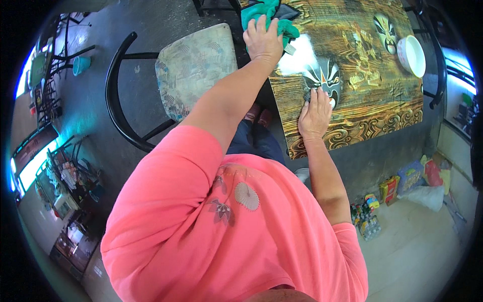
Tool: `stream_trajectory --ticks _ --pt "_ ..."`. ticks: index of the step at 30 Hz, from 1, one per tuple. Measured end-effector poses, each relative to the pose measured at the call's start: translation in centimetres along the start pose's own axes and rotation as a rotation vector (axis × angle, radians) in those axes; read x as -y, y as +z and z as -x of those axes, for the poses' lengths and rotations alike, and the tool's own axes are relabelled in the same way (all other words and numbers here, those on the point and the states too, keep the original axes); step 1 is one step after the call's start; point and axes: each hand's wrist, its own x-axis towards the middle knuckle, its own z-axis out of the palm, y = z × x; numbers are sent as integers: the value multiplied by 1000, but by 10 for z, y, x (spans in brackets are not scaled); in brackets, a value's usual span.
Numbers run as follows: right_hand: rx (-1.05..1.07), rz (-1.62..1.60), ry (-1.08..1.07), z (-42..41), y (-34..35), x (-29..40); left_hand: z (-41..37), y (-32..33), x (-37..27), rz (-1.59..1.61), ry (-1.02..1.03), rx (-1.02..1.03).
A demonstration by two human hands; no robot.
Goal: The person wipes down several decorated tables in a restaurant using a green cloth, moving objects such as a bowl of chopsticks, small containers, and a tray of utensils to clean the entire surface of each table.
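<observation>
My left hand [264, 41] grips a green cloth [288, 28] with dark edging and a small white tag, at the left edge of a wooden-patterned tabletop [362, 105]. My right hand [317, 115] lies palm down nearer the table's front edge. Under its fingertips, beside the thumb, a small dark mesh-like pad, seemingly a scourer [307, 96], shows in part; the fingers hide the rest. The pad touches a printed black-and-white mask [330, 81] on the tabletop. Bright glare covers the surface between my hands. A white bowl [415, 56] with a pinkish pattern stands at the table's right edge.
A chair with a patterned seat [198, 68] and curved black back [113, 90] stands left of the table. Another dark chair frame [437, 56] is beyond its right edge. Packed bottles [368, 222], bags and boxes lie on the floor at lower right. A teal bucket [81, 65] is far left.
</observation>
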Motion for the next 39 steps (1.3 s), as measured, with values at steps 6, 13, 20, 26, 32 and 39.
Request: stream_trajectory --ticks 6,13,20,26,32,39 --pt "-4 31 -47 -9 4 6 19 -28 16 46 326 143" --pt "-32 19 -98 -17 14 22 101 -86 36 293 441 307" --pt "-73 19 -124 -25 28 29 117 -100 53 273 455 344" --pt "-187 -164 -99 -13 19 39 109 -114 59 292 586 408" --pt "-216 -213 1 32 -1 43 119 -116 49 327 731 553" --pt "-378 -438 661 56 -20 33 120 -101 13 373 937 639"
